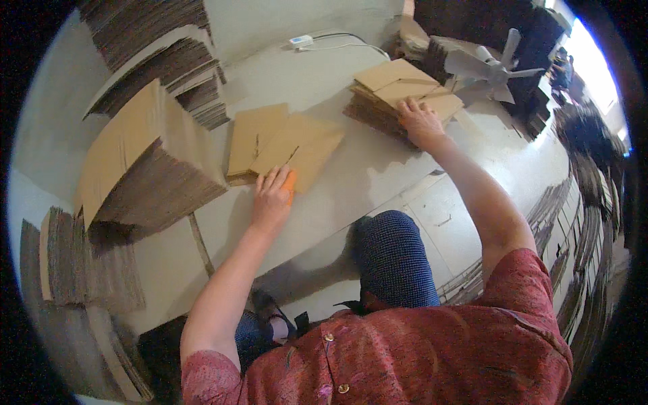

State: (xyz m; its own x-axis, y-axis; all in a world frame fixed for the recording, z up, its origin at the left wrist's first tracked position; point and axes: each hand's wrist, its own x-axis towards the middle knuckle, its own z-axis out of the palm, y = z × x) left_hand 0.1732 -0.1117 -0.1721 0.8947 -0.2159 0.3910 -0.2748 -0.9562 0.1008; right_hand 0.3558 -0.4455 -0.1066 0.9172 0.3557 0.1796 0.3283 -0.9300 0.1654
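My left hand [271,202] rests on the near edge of a flat brown cardboard piece [310,145] with a dark slit. A small orange object [290,185] sits at the thumb side of this hand; its kind is unclear. Beneath and to the left lies another slit cardboard piece [256,135], on a low pile. Farther right, my right hand [422,126] is on the near side of a stack of cardboard pieces [385,115]. Its fingers curl over the top piece [439,101], and the thumb is hidden.
Tall leaning cardboard stacks [158,175] stand on the left of the pale table [310,223]. A white-bladed fan [496,71] is at the far right. A white plug box [301,42] with cables lies at the back. More cardboard bundles [587,223] line the right.
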